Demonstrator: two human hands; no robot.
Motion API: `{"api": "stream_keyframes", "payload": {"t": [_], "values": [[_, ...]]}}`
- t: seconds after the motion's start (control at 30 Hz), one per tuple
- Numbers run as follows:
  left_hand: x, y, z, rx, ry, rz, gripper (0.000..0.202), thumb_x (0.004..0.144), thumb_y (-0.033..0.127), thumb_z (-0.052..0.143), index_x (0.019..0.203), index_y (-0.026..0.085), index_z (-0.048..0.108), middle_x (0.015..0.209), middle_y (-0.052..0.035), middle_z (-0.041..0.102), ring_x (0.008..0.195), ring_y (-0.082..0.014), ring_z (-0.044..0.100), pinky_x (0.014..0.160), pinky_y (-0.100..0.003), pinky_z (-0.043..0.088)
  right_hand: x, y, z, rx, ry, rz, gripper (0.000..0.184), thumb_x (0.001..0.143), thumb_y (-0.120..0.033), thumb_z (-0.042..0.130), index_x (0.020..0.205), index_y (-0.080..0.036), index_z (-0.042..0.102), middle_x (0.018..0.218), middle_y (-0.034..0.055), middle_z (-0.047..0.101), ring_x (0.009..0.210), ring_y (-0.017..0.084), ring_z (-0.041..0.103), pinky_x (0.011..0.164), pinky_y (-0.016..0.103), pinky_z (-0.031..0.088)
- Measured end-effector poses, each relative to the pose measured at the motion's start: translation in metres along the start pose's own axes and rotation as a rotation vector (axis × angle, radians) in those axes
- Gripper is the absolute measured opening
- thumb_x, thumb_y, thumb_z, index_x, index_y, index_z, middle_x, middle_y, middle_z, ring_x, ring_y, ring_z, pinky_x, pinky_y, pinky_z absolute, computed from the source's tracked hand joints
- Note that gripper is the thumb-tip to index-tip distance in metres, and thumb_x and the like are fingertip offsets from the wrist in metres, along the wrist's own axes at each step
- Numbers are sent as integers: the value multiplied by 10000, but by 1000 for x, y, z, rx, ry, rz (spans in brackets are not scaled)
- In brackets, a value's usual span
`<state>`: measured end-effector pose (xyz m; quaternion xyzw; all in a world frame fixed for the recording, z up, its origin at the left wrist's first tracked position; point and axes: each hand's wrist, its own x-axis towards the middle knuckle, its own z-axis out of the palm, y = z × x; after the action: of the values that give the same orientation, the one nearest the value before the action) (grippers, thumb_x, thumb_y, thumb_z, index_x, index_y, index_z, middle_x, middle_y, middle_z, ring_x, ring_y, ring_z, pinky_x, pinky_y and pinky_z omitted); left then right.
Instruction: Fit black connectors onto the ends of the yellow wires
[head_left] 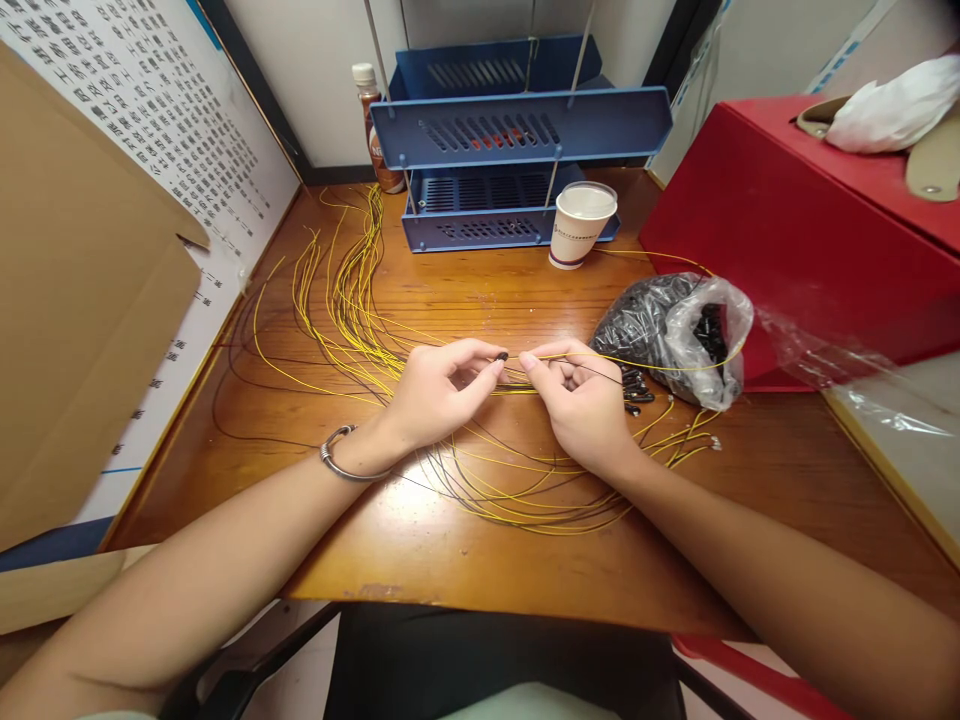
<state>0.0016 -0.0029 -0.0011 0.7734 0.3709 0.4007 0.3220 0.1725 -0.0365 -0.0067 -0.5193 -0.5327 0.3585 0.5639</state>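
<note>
My left hand (442, 390), with a metal bracelet on its wrist, pinches a small black connector piece (502, 356) between thumb and forefinger. My right hand (581, 395) pinches the end of a thin yellow wire (637, 364) right next to that piece; the two nearly touch. Both hands hover over a loose bundle of yellow and dark wires (352, 310) spread on the wooden desk (450, 560). A clear plastic bag of small black parts (675, 335) lies just right of my right hand, with a few parts spilled beside it.
A blue stacked letter tray (517, 130) stands at the back with a paper cup (579, 225) in front and a bottle (373, 125) to its left. A red box (802, 230) fills the right side. Cardboard (82, 330) leans at the left.
</note>
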Motion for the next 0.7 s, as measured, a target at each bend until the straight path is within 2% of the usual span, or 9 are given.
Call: {"api": "stream_keyframes", "payload": {"t": [0.7], "values": [[0,-2,1,-11,0,3,189,896,244,642,1008,117,726,845,-70,804,719,-150,767,619,-205,611,-1,-1,0,-14,-18,5,109,833,-270,669,785,-191,611,458,-104,358,427,71,312,440,228,228]]}}
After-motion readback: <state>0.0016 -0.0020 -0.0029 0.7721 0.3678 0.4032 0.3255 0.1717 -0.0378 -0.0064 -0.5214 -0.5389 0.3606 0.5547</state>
